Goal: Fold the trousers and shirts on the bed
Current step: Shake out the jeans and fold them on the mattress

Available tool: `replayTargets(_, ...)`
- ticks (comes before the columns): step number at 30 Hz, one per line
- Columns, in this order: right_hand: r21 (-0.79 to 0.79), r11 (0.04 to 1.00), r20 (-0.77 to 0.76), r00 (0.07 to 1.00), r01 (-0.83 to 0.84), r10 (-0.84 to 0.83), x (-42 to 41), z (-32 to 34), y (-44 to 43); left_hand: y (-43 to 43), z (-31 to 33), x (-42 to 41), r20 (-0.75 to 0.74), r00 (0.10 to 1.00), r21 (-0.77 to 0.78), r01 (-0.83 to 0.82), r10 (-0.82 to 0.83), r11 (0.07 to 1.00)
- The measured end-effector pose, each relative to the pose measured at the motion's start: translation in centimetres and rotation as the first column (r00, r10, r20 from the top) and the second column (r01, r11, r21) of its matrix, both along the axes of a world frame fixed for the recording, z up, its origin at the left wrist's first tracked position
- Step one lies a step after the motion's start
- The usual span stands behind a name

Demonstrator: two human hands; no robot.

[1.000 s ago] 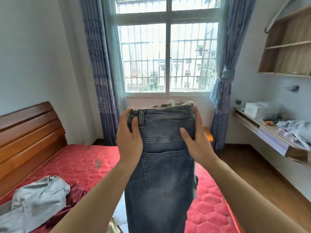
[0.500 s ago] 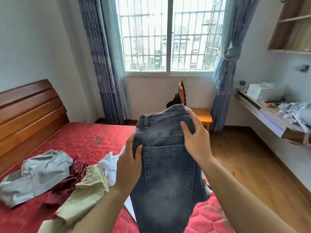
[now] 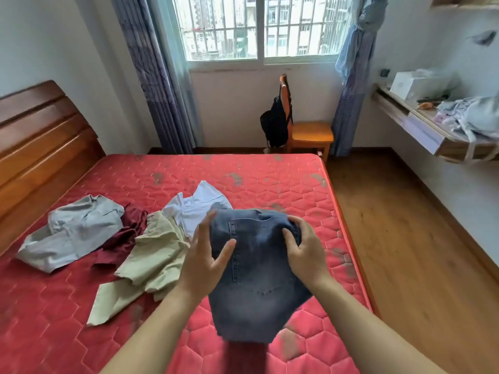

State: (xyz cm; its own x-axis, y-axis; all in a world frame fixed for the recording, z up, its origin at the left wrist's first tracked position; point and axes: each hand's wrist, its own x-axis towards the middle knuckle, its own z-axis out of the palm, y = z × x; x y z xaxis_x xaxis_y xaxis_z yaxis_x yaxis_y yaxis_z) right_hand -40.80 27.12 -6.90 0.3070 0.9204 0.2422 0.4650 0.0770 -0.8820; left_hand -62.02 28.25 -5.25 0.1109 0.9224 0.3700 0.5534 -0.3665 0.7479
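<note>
Blue denim trousers [image 3: 256,279], folded into a short bundle, hang just above the red mattress [image 3: 243,174] near its right edge. My right hand [image 3: 305,255] grips the bunched waistband at the bundle's upper right. My left hand [image 3: 205,263] is at the left edge with straight, spread fingers and its thumb lying on the denim. Left of the trousers lie unfolded garments: a white shirt [image 3: 197,209], a beige garment [image 3: 151,260], a maroon one [image 3: 121,238] and a grey shirt [image 3: 73,230].
A wooden headboard [image 3: 40,136] runs along the left. Past the bed's far corner, a wooden chair [image 3: 310,136] with a black bag [image 3: 274,125] stands under the window. A wall desk [image 3: 421,130] with a box and clothes is at the right, above wooden floor.
The trousers came down from chest height in front of the window to just above the mattress. My left hand loosened from the waistband and spread open; the view tilted down onto the bed.
</note>
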Motion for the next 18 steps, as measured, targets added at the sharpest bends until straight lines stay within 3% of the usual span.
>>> replayTargets(2, -0.007, 0.998, 0.068, 0.995, 0.069, -0.068, -1.2, -0.3, -2.7, -3.8, -2.0, -0.9, -0.118, 0.990, -0.046, 0.073, -0.078, 0.996)
replayTargets(5, -0.022, 0.997, 0.222, 0.973, 0.075, -0.068, -2.2, 0.1, -6.4, -7.6, -2.5, -0.6, -0.304, 0.952, -0.116, -0.076, 0.038, 0.990)
replayTargets(7, 0.038, 0.995, 0.362, 0.927, 0.094, -0.101, -2.0, 2.2, -8.1, -9.0, -0.7, -0.1, -0.400, 0.912, -0.028, -0.113, 0.092, 0.993)
replayTargets(9, 0.195, 0.972, 0.444, 0.872, 0.132, -0.207, -1.1, 5.2, -9.4, -10.0, 2.1, -0.3, -0.347, 0.927, 0.153, -0.091, 0.139, 0.984)
replayTargets(11, 0.273, 0.957, 0.420, 0.882, 0.100, -0.212, 0.6, 7.6, -11.3, -10.9, 4.1, -1.3, -0.133, 0.979, 0.292, -0.108, 0.153, 0.950)
replayTargets(13, 0.136, 0.990, 0.337, 0.941, -0.020, -0.027, 1.9, 7.2, -14.5, -13.0, 3.6, -2.5, 0.018, 0.998, 0.249, -0.063, 0.060, 0.966)
replayTargets(16, -0.095, 0.970, 0.126, 0.964, -0.222, 0.232, 0.6, 1.2, -20.2, -18.0, -1.4, -3.6, -0.151, 0.975, -0.006, 0.164, -0.163, 0.987)
replayTargets(18, -0.165, 0.967, 0.165, 0.961, -0.197, 0.224, -1.0, -1.7, -20.7, -18.3, -3.4, -3.5, -0.257, 0.952, -0.028, 0.162, -0.163, 0.986)
